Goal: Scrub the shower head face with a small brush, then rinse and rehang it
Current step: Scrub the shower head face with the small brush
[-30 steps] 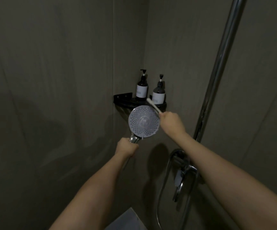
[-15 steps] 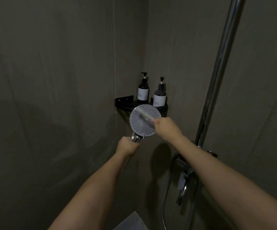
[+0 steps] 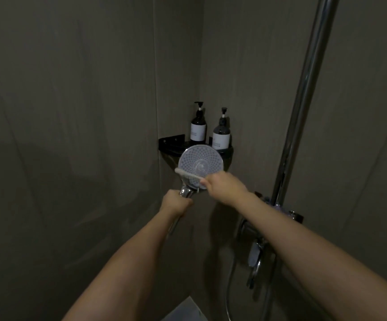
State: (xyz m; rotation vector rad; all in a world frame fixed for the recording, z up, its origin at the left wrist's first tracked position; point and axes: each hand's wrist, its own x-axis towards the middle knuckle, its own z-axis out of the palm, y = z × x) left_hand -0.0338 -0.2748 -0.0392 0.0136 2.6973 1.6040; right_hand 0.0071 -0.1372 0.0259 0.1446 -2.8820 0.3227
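Note:
The round shower head (image 3: 200, 161) faces me, its pale nozzle face in front of the corner shelf. My left hand (image 3: 175, 202) grips its chrome handle from below. My right hand (image 3: 225, 185) grips a small white brush (image 3: 188, 174), which lies across the lower part of the face, its head pointing left. The lower right rim of the shower head is hidden behind my right hand.
A black corner shelf (image 3: 171, 144) holds two dark pump bottles (image 3: 198, 126) (image 3: 221, 133). A chrome riser rail (image 3: 303, 100) runs up on the right. Below it are the mixer valve (image 3: 255, 251) and hose (image 3: 228, 295). Dark walls close in on both sides.
The brush has swept from the upper right rim of the shower head down across the face to its lower left. My right hand has moved down and left with it.

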